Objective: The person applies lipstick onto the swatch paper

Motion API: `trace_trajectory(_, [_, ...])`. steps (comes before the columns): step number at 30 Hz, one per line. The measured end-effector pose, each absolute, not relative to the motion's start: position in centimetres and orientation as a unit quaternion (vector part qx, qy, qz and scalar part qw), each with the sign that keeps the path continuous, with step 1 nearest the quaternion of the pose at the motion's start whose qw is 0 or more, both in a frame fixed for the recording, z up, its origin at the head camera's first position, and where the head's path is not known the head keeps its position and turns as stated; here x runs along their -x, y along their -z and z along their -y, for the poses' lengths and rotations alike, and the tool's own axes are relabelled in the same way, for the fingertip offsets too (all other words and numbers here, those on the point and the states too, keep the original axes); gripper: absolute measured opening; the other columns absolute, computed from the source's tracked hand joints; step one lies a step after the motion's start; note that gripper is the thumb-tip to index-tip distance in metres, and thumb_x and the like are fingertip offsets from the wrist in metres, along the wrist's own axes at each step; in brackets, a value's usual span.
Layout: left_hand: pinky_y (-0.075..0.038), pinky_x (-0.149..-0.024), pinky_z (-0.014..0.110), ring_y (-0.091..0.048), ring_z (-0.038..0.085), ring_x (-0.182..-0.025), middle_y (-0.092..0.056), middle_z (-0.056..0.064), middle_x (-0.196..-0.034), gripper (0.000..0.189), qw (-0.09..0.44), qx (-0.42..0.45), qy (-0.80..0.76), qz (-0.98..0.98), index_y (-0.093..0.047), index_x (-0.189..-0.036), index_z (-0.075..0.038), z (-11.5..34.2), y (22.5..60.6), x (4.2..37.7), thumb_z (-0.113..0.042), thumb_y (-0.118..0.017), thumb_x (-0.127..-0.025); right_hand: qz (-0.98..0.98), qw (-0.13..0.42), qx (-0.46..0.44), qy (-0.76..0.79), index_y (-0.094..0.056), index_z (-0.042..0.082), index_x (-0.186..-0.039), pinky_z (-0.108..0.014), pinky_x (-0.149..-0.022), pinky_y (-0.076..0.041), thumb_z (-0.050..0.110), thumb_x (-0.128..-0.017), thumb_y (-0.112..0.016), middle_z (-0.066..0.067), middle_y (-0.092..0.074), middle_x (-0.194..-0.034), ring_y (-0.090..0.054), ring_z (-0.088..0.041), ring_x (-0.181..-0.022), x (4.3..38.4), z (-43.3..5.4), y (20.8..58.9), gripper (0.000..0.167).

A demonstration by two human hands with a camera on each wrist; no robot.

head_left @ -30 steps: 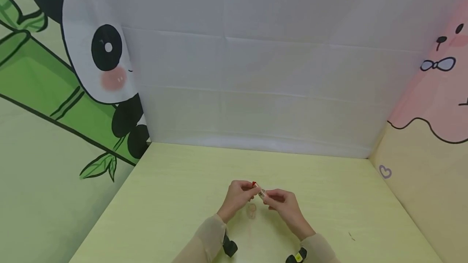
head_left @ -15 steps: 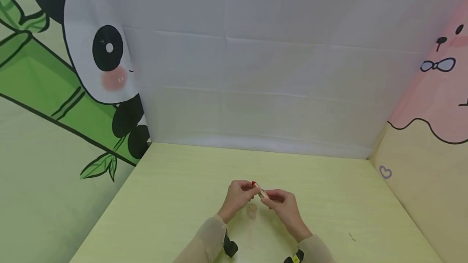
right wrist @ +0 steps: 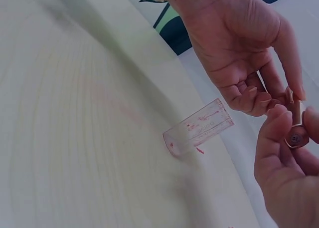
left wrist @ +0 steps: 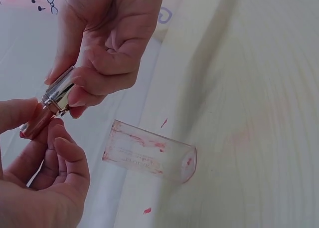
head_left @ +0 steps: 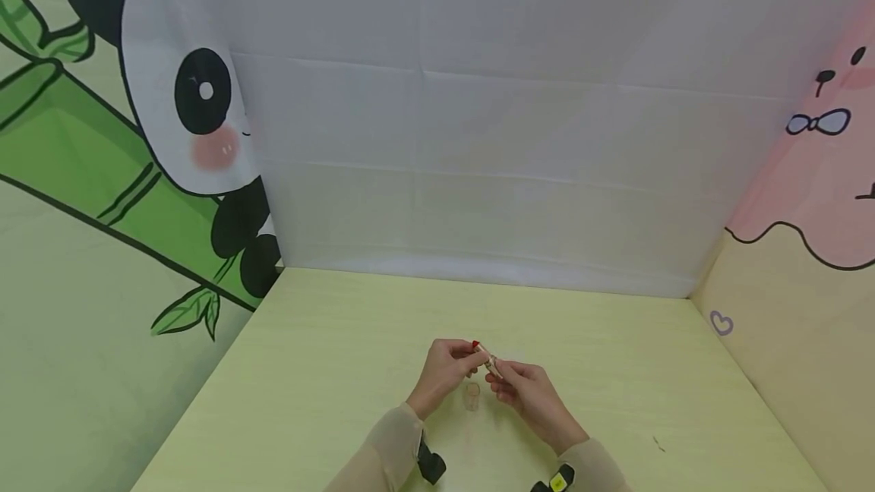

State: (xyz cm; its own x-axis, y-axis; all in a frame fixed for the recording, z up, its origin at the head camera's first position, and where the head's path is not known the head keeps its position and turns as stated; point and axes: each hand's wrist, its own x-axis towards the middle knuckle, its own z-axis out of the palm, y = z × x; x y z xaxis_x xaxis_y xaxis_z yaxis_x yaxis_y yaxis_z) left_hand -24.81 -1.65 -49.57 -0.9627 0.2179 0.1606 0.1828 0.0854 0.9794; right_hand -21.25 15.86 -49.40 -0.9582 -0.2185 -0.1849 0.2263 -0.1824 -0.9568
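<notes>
A lipstick (head_left: 492,365) with a red tip and a shiny metallic base is held slanted between both hands above the table. My left hand (head_left: 440,372) pinches its upper part, near the red end, between thumb and fingers. The right hand (head_left: 536,401) grips the metallic base (left wrist: 61,92), seen in the left wrist view. In the right wrist view the round bottom of the lipstick (right wrist: 297,136) shows between the right fingers. Under the hands, a clear cap (left wrist: 149,155) smeared with red lies on its side on the table, touched by neither hand.
The pale wooden table (head_left: 355,325) carries small red smudges (left wrist: 147,210) near the cap. A thin dark mark (head_left: 658,443) lies at the right. A white sheet (head_left: 437,135) stands behind, with painted side walls left and right.
The right hand's fingers have shifted around the lipstick base; its thumb now lies higher along it and the other fingers show below. The left hand stays nearly still. The cap has not moved.
</notes>
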Motion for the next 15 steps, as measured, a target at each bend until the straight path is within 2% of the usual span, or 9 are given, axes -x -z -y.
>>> trace_trajectory(3, [-0.046,-0.056,0.026,-0.056,0.018,-0.061,-0.064,0.005,-0.069,0.013,0.013,-0.137,-0.666,-0.734,-0.072,-0.082,0.0,1.8,49.66,24.81,-0.012,-0.071,-0.087,-0.617,0.136,-0.006,0.775,-0.055,-0.015,-0.121,-0.021,-0.068,-0.051,0.023,-0.093,-0.063,-0.012,-0.068,-0.095,-0.062,-0.011,-0.078,21.1,-15.57,49.31,0.047])
trace_trajectory(10, [-0.046,-0.055,0.025,-0.056,0.014,-0.061,-0.066,0.024,-0.079,0.016,0.017,-0.148,-0.684,-0.715,-0.073,-0.079,-0.004,2.19,49.79,24.86,-0.019,-0.074,-0.085,-0.62,0.118,-0.007,0.776,-0.058,-0.015,-0.118,-0.023,-0.071,-0.051,0.019,-0.092,-0.065,-0.011,-0.068,-0.095,-0.063,-0.012,-0.081,21.08,-15.09,49.69,0.043])
trace_trajectory(15, [-0.044,-0.053,0.024,-0.055,0.013,-0.06,-0.065,0.023,-0.077,0.018,0.015,-0.149,-0.681,-0.717,-0.073,-0.079,-0.005,2.28,49.75,24.89,-0.021,-0.074,-0.085,-0.626,0.103,-0.002,0.773,-0.062,-0.014,-0.113,-0.023,-0.069,-0.051,0.018,-0.091,-0.066,-0.011,-0.068,-0.093,-0.063,-0.013,-0.079,20.99,-14.95,49.77,0.039])
